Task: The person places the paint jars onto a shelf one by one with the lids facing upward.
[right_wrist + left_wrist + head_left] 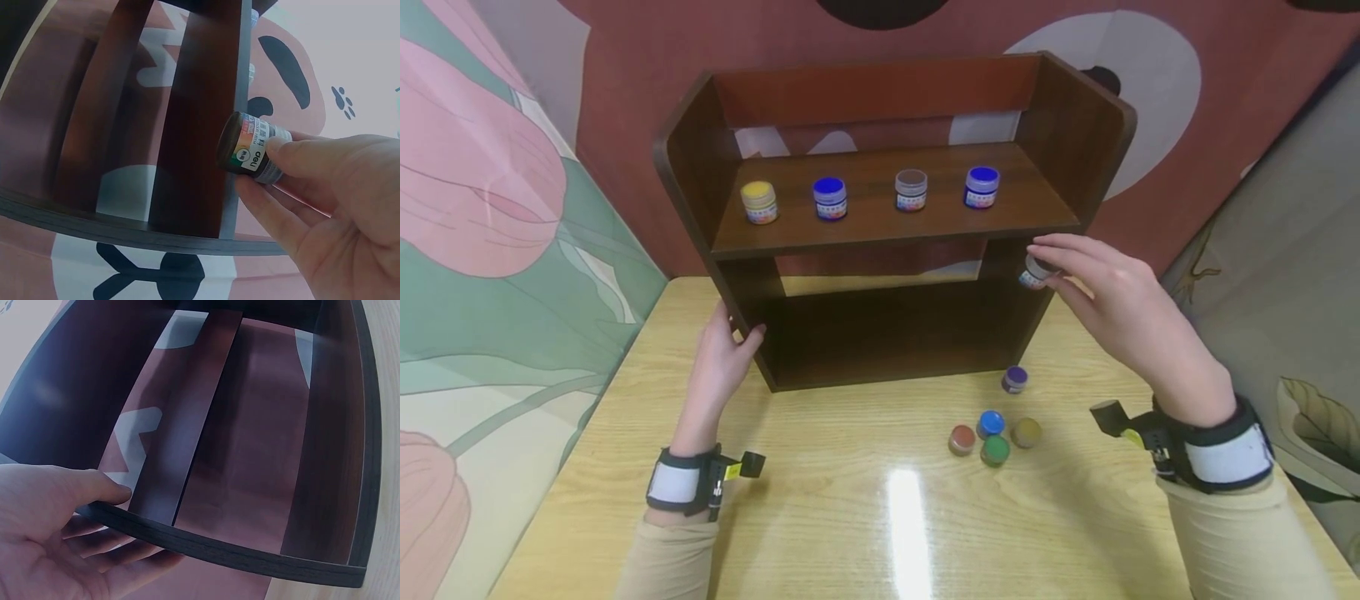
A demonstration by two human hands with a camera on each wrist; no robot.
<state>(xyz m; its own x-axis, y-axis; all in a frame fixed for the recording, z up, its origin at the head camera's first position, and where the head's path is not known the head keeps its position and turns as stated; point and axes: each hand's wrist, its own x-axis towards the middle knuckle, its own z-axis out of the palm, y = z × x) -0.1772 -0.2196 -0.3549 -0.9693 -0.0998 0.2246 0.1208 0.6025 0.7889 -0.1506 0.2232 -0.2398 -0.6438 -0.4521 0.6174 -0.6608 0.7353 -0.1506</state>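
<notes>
My right hand (1112,292) pinches a small paint jar (253,147) with a printed label and dark contents. It holds the jar tilted, just in front of the right end of the shelf's middle board. My left hand (718,358) grips the left side panel of a dark brown wooden shelf (880,237), thumb on the inner face and fingers round the outside. On the middle board stand a yellow jar (760,202), a blue jar (830,198), a brownish jar (912,191) and another blue jar (982,187), spaced in a row.
On the wooden table (820,483), a purple jar (1015,380) lies near the shelf's lower right corner. Closer in, a red-brown jar (962,440), a bright blue jar (991,423), a green jar (996,451) and an ochre jar (1027,432) cluster together. Patterned fabric hangs behind.
</notes>
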